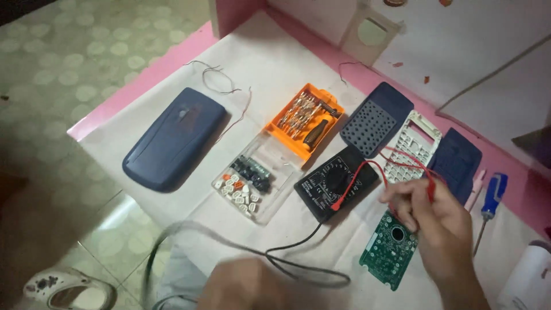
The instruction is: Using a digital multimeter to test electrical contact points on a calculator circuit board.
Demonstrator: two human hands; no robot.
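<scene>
Head view shows the right hand curled over the upper end of a green circuit board, its fingers pinched on a red test lead whose loops run back to a black multimeter just to the board's left. The board lies flat on the white cloth near the table's front edge. The left hand sits low in the frame, blurred, beside a black cable that curves across the cloth; whether it grips anything cannot be told. Behind the right hand lie a white keypad frame, a dark blue dotted panel and another dark blue cover. Left of the multimeter stand an orange screwdriver-bit case and its clear lid holding small keys and parts (white, orange and dark ones). Farther left rests a large dark blue shell, with thin loose wires just behind it. A blue-handled screwdriver lies at the far right.
</scene>
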